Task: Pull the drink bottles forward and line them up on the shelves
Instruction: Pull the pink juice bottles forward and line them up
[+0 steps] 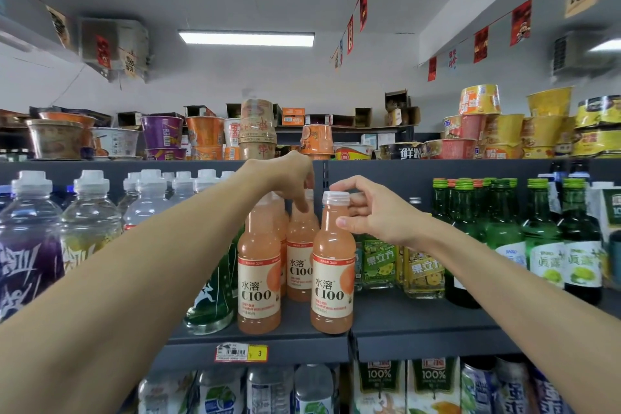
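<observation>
Pinching, with the right hand [373,212], the neck under the white cap of a pink-orange plastic juice bottle [332,272] standing at the front edge of the dark grey shelf [420,323]. Curling the left hand [289,175] down around the neck of a matching rear bottle [300,245], set back between the front pair. Mid-step, by the look of it: fetching the rear one forward. Next, likely: sliding it out without toppling the front-left bottle [258,279]. Legible: "水溶 C100" on these; "果立方" on the yellow-green bottles [376,262]; "真露" on the green glass bottles [544,245]; "3" on the yellow price tag [242,352].
</observation>
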Demonstrator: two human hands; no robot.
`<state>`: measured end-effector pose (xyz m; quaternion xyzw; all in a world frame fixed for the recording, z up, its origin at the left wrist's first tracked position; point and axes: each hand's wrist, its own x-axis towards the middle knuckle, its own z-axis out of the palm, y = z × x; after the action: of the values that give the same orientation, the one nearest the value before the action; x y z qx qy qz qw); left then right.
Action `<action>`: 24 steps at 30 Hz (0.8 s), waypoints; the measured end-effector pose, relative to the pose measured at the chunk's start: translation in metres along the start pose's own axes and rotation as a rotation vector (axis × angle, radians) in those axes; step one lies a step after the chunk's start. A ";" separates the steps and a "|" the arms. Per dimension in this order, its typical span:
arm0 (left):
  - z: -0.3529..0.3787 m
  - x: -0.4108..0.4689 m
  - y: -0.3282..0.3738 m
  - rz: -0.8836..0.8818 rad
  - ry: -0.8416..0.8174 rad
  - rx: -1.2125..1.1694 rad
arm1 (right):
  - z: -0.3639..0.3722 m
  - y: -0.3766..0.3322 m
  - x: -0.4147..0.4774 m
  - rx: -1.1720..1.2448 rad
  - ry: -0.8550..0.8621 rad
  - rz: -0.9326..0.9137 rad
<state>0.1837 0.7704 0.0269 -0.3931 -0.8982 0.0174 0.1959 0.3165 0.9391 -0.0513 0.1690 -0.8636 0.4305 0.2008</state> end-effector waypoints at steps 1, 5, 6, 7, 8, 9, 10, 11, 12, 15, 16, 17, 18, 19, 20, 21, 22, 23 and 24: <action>0.001 0.001 -0.001 -0.002 -0.001 -0.006 | 0.001 0.000 0.001 0.004 0.000 -0.002; 0.002 0.000 -0.002 0.009 0.003 -0.013 | 0.005 0.001 0.004 -0.005 -0.009 -0.014; 0.003 0.000 -0.002 0.013 0.007 -0.010 | 0.005 0.001 0.004 -0.010 -0.009 -0.016; 0.003 0.000 -0.002 0.016 0.011 -0.006 | 0.004 0.000 0.003 -0.011 -0.008 -0.017; 0.003 0.000 -0.002 0.017 0.016 -0.003 | 0.004 0.000 0.003 -0.011 -0.007 -0.017; 0.003 0.000 -0.002 0.015 0.021 -0.002 | 0.004 0.000 0.003 -0.008 -0.008 -0.017; 0.004 0.001 -0.002 0.013 0.024 -0.002 | 0.004 0.000 0.003 -0.004 -0.010 -0.016; 0.004 0.002 -0.002 0.010 0.025 -0.003 | 0.004 0.000 0.003 -0.001 -0.011 -0.015; 0.005 0.002 -0.002 0.008 0.023 -0.005 | 0.004 0.001 0.003 -0.002 -0.013 -0.014; 0.006 0.003 -0.002 0.005 0.017 0.000 | 0.003 0.001 0.004 -0.010 -0.015 -0.010; 0.006 0.003 -0.001 0.005 0.018 0.003 | 0.003 0.002 0.004 -0.008 -0.015 -0.010; 0.006 0.003 0.000 0.007 0.019 0.008 | 0.003 0.002 0.004 -0.008 -0.014 -0.010; 0.006 0.003 0.000 0.009 0.018 0.015 | 0.003 0.002 0.004 -0.012 -0.012 -0.011; 0.006 0.002 0.001 0.009 0.016 0.022 | 0.003 0.003 0.004 -0.018 -0.011 -0.013; 0.006 0.002 0.002 0.006 0.012 0.029 | 0.004 0.003 0.005 -0.024 -0.011 -0.013; 0.006 0.002 0.002 0.003 0.009 0.034 | 0.004 0.003 0.005 -0.029 -0.011 -0.013; 0.005 0.001 0.003 0.000 0.008 0.037 | 0.004 0.003 0.005 -0.033 -0.010 -0.011; 0.005 0.000 0.003 -0.002 0.008 0.038 | 0.004 0.003 0.005 -0.037 -0.011 -0.010; 0.005 0.000 0.004 -0.006 0.009 0.039 | 0.005 0.003 0.005 -0.042 -0.012 -0.010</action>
<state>0.1845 0.7733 0.0216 -0.3867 -0.8980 0.0324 0.2075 0.3098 0.9362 -0.0531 0.1714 -0.8727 0.4104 0.2014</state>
